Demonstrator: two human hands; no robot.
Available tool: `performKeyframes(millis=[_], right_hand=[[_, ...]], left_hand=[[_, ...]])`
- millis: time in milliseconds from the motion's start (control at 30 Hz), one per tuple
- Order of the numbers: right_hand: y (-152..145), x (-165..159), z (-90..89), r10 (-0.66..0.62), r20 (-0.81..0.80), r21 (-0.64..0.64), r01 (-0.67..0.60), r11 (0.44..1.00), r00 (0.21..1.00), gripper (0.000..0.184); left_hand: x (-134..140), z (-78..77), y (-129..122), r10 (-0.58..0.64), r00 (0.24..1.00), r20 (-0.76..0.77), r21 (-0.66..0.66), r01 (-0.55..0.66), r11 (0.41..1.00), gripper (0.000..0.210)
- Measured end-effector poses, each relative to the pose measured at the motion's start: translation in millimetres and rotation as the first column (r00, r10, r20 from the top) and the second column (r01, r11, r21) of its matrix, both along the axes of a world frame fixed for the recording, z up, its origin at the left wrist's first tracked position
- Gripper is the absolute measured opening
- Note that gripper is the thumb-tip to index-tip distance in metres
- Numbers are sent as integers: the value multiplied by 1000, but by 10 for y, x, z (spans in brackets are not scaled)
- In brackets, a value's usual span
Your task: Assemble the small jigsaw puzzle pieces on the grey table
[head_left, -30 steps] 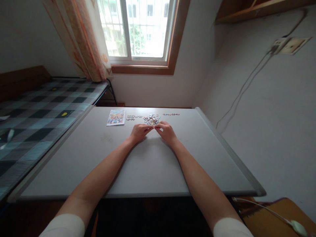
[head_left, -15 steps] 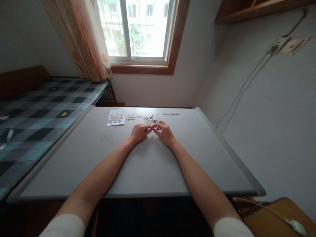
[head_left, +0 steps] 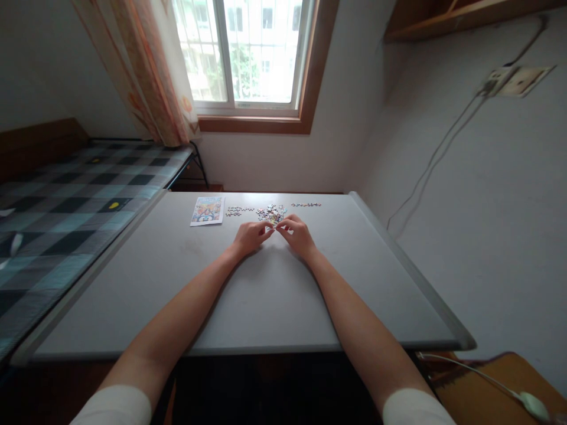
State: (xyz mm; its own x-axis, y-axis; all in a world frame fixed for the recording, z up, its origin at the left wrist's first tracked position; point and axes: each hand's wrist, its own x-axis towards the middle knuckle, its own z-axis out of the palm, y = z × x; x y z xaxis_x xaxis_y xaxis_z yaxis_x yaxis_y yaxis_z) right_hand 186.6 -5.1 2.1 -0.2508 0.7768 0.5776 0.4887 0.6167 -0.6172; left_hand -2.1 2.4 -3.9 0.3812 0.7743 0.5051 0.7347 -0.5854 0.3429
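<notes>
My left hand [head_left: 251, 237] and my right hand [head_left: 297, 236] meet fingertip to fingertip just in front of a pile of jigsaw puzzle pieces [head_left: 271, 213]. Both are closed in a pinch, thumb against fingers. A tiny light puzzle piece [head_left: 275, 228] shows between the fingertips; its outline is too small to make out. Left of the pile lie short joined rows of puzzle pieces [head_left: 234, 211]. To the right runs another joined strip of pieces [head_left: 306, 205]. My hands cover the near edge of the pile.
A printed picture sheet [head_left: 207, 211] lies at the back left of the white table [head_left: 274, 307]. A bed with a checked cover [head_left: 88, 195] stands along the left side. Cables [head_left: 425, 177] hang down the right wall, and a wooden chair [head_left: 509, 383] is at the lower right.
My fingertips have drawn slightly apart, so a small gap with the light piece now shows between them. The pile, the strips and the picture sheet lie as before.
</notes>
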Motion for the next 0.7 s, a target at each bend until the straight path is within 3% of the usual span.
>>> performKeyframes(millis=[167, 700], right_hand=[[8, -4, -9, 37, -30, 1, -37, 999, 999, 10], [16, 17, -24, -64, 99, -27, 67, 997, 993, 8]], left_hand=[[6, 2, 5, 7, 1000, 5, -20, -6, 1000, 21], [7, 8, -13, 10, 1000, 5, -7, -10, 1000, 17]])
